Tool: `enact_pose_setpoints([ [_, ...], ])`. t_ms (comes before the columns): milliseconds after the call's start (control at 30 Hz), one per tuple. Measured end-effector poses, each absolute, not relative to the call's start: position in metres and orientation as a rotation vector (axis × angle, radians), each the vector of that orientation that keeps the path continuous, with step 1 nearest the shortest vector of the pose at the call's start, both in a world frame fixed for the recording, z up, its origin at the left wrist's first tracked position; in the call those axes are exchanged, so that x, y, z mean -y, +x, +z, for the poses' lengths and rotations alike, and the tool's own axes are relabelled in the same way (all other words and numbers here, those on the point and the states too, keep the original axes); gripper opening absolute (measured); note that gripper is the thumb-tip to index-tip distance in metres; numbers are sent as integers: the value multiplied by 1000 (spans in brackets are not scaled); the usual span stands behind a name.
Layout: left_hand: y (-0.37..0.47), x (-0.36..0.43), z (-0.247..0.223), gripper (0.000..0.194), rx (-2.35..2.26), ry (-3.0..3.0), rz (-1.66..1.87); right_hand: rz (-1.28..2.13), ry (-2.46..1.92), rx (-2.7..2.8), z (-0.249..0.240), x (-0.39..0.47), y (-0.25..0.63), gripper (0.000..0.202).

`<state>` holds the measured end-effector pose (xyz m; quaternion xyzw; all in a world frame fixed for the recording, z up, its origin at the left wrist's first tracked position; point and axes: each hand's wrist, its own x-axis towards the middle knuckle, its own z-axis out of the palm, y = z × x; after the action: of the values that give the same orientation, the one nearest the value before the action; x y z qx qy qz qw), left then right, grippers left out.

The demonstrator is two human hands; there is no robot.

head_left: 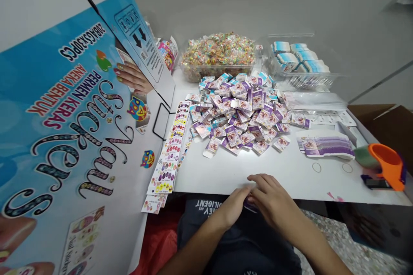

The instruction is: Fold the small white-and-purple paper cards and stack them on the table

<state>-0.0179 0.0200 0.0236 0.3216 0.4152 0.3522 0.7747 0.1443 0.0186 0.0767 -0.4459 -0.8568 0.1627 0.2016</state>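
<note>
At the table's front edge, my left hand and my right hand meet with fingers closed around a small purple packet, mostly hidden by them. Beyond them on the white table lies a heap of small purple, white and blue boxes. Strips of nail stickers lie to the left, their near ends hanging past the edge. A row of flat purple cartons lies to the right.
A large printed box stands at the left. Behind the heap are a tub of candy packets and a clear tray of blue-white cards. An orange tape dispenser sits right, near two rubber bands.
</note>
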Motion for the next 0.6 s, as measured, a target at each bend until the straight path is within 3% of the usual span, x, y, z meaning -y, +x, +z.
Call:
enact_pose_setpoints([
  [200, -4, -11, 16, 40, -857, 398, 852, 346, -1257, 2375, 76, -18, 139, 14],
  [333, -3, -13, 20, 30, -912, 281, 890, 338, -1252, 2334, 67, -10, 135, 10],
  [467, -2, -12, 24, 27, -825, 156, 906, 288, -1240, 2068, 48, 6, 134, 29],
  [600, -8, -4, 21, 28, -1027, 301, 897, 570, -1188, 2016, 38, 19, 138, 37],
])
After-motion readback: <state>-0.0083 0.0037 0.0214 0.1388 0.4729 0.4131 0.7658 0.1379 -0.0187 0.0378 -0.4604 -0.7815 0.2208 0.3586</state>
